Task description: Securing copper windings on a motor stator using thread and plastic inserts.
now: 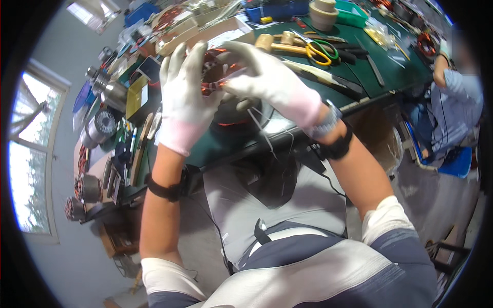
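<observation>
A ring-shaped motor stator with copper windings [209,88] is held up over the near edge of the green bench. My left hand [185,90], in a white glove with a pink cuff, grips its left side. On the other side my right hand [269,74], gloved alike, has its fingers curled around the ring and hides much of it. White cord [266,134] dangles beneath my right hand toward the bench edge. Below the stator sits a dark round part with a copper-coloured band [229,122], mostly covered by my hands.
Wooden-handled mallets [292,49], scissors with yellow and green handles [319,53] and dark bars lie to the right. Boxes [218,37] stand behind; metal motor parts [100,128] crowd the left. A seated co-worker [457,97] is at far right.
</observation>
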`<state>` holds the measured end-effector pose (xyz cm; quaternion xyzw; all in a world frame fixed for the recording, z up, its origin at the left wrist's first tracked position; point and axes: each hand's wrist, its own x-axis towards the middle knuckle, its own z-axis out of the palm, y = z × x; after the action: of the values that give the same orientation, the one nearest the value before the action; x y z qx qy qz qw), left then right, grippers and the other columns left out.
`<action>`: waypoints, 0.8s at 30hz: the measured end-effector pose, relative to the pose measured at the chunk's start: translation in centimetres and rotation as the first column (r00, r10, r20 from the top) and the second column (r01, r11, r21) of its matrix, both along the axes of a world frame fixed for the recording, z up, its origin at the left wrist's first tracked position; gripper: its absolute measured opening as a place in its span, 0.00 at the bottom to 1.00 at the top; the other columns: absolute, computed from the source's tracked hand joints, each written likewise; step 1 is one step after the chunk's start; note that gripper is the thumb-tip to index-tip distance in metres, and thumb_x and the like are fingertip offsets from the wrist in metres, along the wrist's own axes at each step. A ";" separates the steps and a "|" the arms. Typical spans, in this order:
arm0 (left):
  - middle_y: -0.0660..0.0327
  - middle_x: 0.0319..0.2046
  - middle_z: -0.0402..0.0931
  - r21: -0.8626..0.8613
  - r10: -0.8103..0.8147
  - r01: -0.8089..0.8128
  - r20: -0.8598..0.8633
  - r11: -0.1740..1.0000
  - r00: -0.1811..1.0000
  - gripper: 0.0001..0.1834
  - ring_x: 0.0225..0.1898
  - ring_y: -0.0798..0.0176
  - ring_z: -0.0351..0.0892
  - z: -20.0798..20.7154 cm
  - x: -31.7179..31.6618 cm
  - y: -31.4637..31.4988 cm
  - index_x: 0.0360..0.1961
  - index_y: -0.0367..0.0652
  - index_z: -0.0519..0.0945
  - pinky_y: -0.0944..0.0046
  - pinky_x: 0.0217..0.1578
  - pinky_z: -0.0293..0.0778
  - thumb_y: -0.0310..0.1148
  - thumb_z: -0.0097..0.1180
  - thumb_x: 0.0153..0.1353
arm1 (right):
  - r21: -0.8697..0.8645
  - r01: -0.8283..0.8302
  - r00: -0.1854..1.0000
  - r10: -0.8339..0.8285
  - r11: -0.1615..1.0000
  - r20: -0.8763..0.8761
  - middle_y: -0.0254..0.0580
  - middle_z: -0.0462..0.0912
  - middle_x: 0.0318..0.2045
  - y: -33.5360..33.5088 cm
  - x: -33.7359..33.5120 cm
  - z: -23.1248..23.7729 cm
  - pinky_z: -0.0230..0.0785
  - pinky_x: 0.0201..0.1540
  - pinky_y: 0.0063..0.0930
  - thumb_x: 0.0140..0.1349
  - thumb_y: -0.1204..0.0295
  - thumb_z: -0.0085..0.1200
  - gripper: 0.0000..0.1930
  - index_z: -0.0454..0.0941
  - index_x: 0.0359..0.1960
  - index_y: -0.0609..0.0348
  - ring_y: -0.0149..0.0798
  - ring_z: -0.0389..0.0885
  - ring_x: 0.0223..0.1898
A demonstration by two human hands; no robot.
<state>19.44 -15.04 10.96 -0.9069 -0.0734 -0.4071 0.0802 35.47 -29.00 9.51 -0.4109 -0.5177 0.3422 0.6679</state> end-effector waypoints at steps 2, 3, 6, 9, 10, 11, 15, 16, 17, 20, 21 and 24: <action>0.42 0.63 0.76 0.011 -0.009 0.008 0.026 1.000 1.000 0.49 0.69 0.40 0.73 -1.4 0.4 -0.3 0.76 0.41 0.67 0.40 0.71 0.65 0.24 0.75 0.52 | -0.131 -0.129 0.988 0.116 0.983 -0.103 0.39 0.88 0.41 0.3 0.7 0.4 0.81 0.34 0.26 0.76 0.66 0.59 0.21 0.76 0.63 0.66 0.33 0.87 0.38; 0.42 0.67 0.74 -0.173 -0.086 0.083 -0.006 0.981 0.996 0.49 0.70 0.41 0.73 -1.9 0.2 -0.1 0.77 0.40 0.64 0.44 0.71 0.67 0.20 0.73 0.54 | -0.168 -0.039 0.997 0.028 0.985 -0.065 0.39 0.88 0.38 -0.2 0.5 0.2 0.80 0.35 0.27 0.75 0.67 0.59 0.17 0.79 0.58 0.66 0.33 0.86 0.34; 0.48 0.61 0.82 -0.535 -0.208 0.132 -0.084 0.834 0.974 0.47 0.64 0.48 0.82 -1.7 -0.3 -0.6 0.79 0.43 0.63 0.55 0.62 0.79 0.14 0.68 0.59 | -0.113 0.405 0.883 -0.356 0.907 0.304 0.49 0.86 0.33 -3.4 0.2 -3.0 0.77 0.38 0.34 0.71 0.71 0.58 0.08 0.85 0.42 0.62 0.39 0.86 0.30; 0.52 0.53 0.85 -0.414 -0.244 0.200 -0.056 0.888 0.968 0.31 0.55 0.48 0.84 -2.0 1.0 -1.2 0.66 0.43 0.80 0.57 0.57 0.78 0.16 0.67 0.60 | -0.081 0.473 0.814 -0.400 0.877 0.423 0.48 0.87 0.33 -5.4 0.9 -9.3 0.77 0.38 0.33 0.72 0.73 0.57 0.07 0.85 0.46 0.61 0.40 0.85 0.30; 0.52 0.53 0.85 -0.410 -0.237 0.194 -0.055 0.891 0.970 0.31 0.55 0.48 0.84 -2.1 0.5 -0.8 0.66 0.43 0.80 0.57 0.57 0.78 0.16 0.67 0.60 | -0.078 0.444 0.830 -0.377 0.892 0.411 0.45 0.86 0.32 -4.9 0.1 -9.4 0.76 0.36 0.32 0.72 0.74 0.57 0.07 0.85 0.46 0.61 0.36 0.84 0.29; 0.52 0.53 0.85 -0.373 -0.243 0.209 -0.044 0.904 0.969 0.28 0.55 0.47 0.83 -2.5 0.0 -0.3 0.63 0.42 0.82 0.56 0.58 0.78 0.17 0.66 0.60 | -0.224 0.356 0.923 -0.303 0.907 0.238 0.40 0.86 0.32 -4.7 -0.9 -9.1 0.74 0.34 0.28 0.74 0.74 0.56 0.07 0.85 0.47 0.60 0.31 0.82 0.28; 0.52 0.53 0.84 -0.370 -0.252 0.226 -0.023 0.901 0.967 0.24 0.56 0.46 0.83 -2.8 -0.7 -0.1 0.59 0.41 0.85 0.54 0.60 0.76 0.18 0.66 0.60 | -0.268 0.159 0.970 -0.201 0.950 -0.138 0.30 0.83 0.34 -5.4 -2.8 -5.2 0.69 0.30 0.19 0.76 0.73 0.55 0.11 0.83 0.55 0.62 0.19 0.75 0.28; 0.52 0.53 0.84 -0.381 -0.259 0.231 -0.023 0.895 0.966 0.24 0.57 0.46 0.82 -2.7 -0.7 -0.1 0.59 0.42 0.85 0.54 0.60 0.76 0.19 0.66 0.60 | -0.228 0.114 0.943 -0.177 0.967 -0.281 0.30 0.82 0.35 -5.8 -2.9 -4.3 0.69 0.30 0.19 0.76 0.73 0.56 0.13 0.82 0.58 0.63 0.20 0.74 0.28; 0.52 0.54 0.84 -0.374 -0.248 0.217 -0.035 0.901 0.968 0.24 0.57 0.46 0.82 -2.5 -0.8 -0.3 0.60 0.42 0.85 0.54 0.61 0.76 0.19 0.67 0.60 | -0.217 0.133 0.958 -0.181 0.967 -0.221 0.31 0.82 0.37 -6.3 -2.8 -3.5 0.71 0.32 0.19 0.73 0.73 0.59 0.19 0.78 0.64 0.64 0.20 0.75 0.29; 0.52 0.54 0.84 -0.401 -0.266 0.226 -0.045 0.888 0.963 0.24 0.58 0.46 0.82 -2.5 -0.7 -0.3 0.60 0.43 0.85 0.54 0.61 0.76 0.20 0.67 0.60 | -0.163 0.228 0.965 -0.245 0.960 -0.097 0.30 0.82 0.36 -6.8 -3.2 -1.6 0.72 0.35 0.19 0.71 0.74 0.62 0.19 0.81 0.62 0.64 0.21 0.77 0.31; 0.52 0.53 0.84 -0.395 -0.261 0.225 -0.038 0.890 0.965 0.24 0.57 0.47 0.82 -2.6 -0.3 -0.4 0.60 0.43 0.85 0.54 0.60 0.76 0.20 0.67 0.61 | -0.185 0.194 0.972 -0.214 0.964 -0.096 0.29 0.83 0.37 -7.1 -2.5 -0.8 0.73 0.37 0.19 0.69 0.75 0.63 0.15 0.86 0.56 0.64 0.20 0.77 0.33; 0.52 0.53 0.84 -0.419 -0.270 0.238 -0.017 0.876 0.963 0.24 0.57 0.47 0.82 -3.0 0.7 -0.5 0.59 0.42 0.85 0.55 0.60 0.77 0.19 0.67 0.61 | 0.291 0.320 0.796 -0.422 0.902 0.433 0.41 0.87 0.48 -4.9 1.5 -1.1 0.76 0.47 0.29 0.71 0.71 0.65 0.09 0.90 0.48 0.60 0.37 0.83 0.43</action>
<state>20.11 -15.51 7.94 -0.9196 -0.0349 -0.3549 -0.1647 36.95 -33.89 8.40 -0.5068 -0.6094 0.0350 0.6087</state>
